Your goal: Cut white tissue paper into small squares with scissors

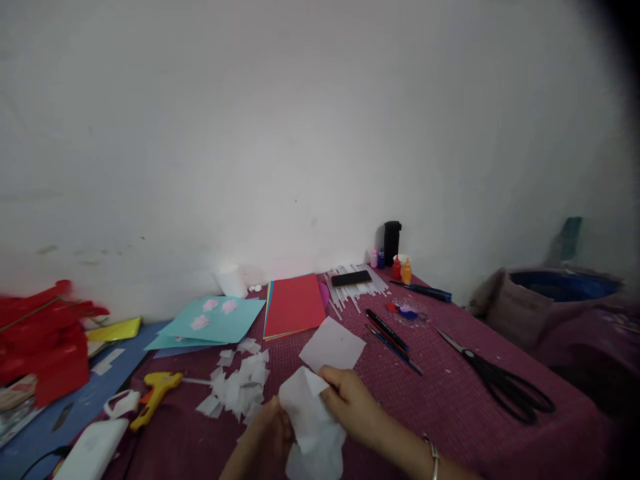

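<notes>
A thin white paper [311, 413] is held by both hands over the near side of the table [425, 413], well apart from its right edge. Its left border is gripped by the fingers of the left hand [270, 427], and its upper right part is pinched between the thumb and the fingers of the right hand [350, 403]. The hands are near each other, with the paper between them.

In judgement, the paper could be torn or badly creased if it were pulled unevenly, because it looks soft and weak. The loose white pieces [243, 383], just beyond the left hand, could be scattered by a forearm, as they seem to be held down by nothing. Stains could be caused if any paper were dragged through the red and blue paint [409, 313], toward the right edge; whether it is wet cannot be told.

As for materials, the table is covered with dark red, finely checked cloth. The square sheet [333, 345] looks flat and smooth, while the held paper falls in limp, rounded folds. Toward the far edge, a red sheet [295, 307] is laid on a neat stack, and ruffled pink flowers [200, 323] are carried by blue-green card [240, 327]. Near the right edge, scissors [495, 380] with black looped handles are seen.
</notes>
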The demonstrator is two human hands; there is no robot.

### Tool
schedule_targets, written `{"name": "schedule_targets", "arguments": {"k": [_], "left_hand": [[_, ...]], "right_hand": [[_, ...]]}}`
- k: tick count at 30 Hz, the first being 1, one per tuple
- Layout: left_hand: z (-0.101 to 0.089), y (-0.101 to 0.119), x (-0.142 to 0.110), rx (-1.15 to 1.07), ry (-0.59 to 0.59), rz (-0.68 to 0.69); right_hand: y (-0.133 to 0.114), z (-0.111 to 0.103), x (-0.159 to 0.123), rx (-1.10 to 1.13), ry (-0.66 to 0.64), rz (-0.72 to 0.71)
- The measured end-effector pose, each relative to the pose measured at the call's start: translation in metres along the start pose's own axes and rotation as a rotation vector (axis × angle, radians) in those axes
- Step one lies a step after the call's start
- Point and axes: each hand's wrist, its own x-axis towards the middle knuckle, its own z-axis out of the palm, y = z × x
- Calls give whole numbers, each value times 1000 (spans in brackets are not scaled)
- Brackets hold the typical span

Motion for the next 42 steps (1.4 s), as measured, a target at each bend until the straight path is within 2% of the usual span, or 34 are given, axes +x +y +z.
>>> {"name": "schedule_targets", "arguments": {"k": [5,8,12,17,23,26,31,35,37,38,41,42], "left_hand": [[25,-4,-5,-378,138,-250],[33,-12,-9,-332,196,-314],[30,-23,-14,-207,272,-357],[19,-35,-19,-37,381,-296],[15,-41,-19,112,381,-303],[16,-38,-16,80,404,-200],[18,-30,-9,-12,356,-96],[21,-32,-6,-27,393,-67],[19,-33,-7,-19,313,-67],[15,-33,-9,-3,207,-72],[-9,-27,-12,19,-261,-92],[-19,-24,-12,-10,-359,-100]], "right_hand": [[-5,1,8,69,34,64],[-6,6,7,5,26,77],[-6,13,3,-44,-77,58],[3,12,7,4,-5,86],[10,10,11,42,21,146],[4,10,8,24,30,106],[-3,11,6,-24,18,71],[3,15,9,131,66,63],[8,15,11,161,63,71],[9,13,12,147,54,72],[11,3,14,26,0,34],[11,-2,14,-13,-30,0]]}}
